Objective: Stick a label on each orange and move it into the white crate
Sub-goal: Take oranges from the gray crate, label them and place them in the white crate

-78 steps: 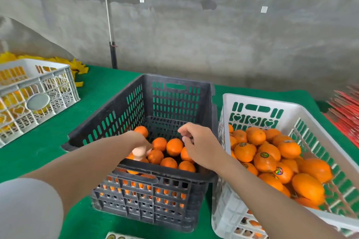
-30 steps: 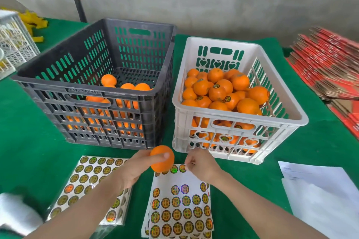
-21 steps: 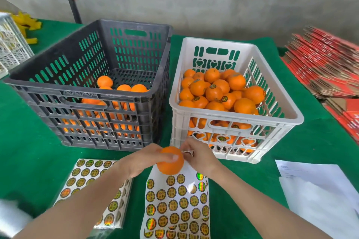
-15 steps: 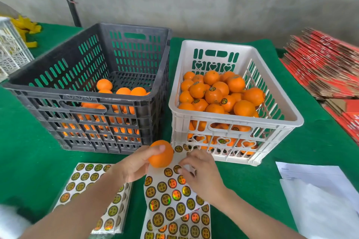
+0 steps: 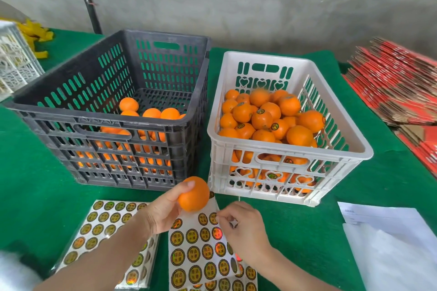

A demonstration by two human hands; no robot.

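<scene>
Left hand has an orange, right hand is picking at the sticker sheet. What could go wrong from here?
1. The right hand pinches at the sticker sheet, whose top corner is lifted; the whole sheet may come up instead of one label.
2. The left hand holds the orange in its fingertips; pressing a label on could knock it loose.
3. The white crate is heaped near its rim, so a tossed orange might roll out.
</scene>
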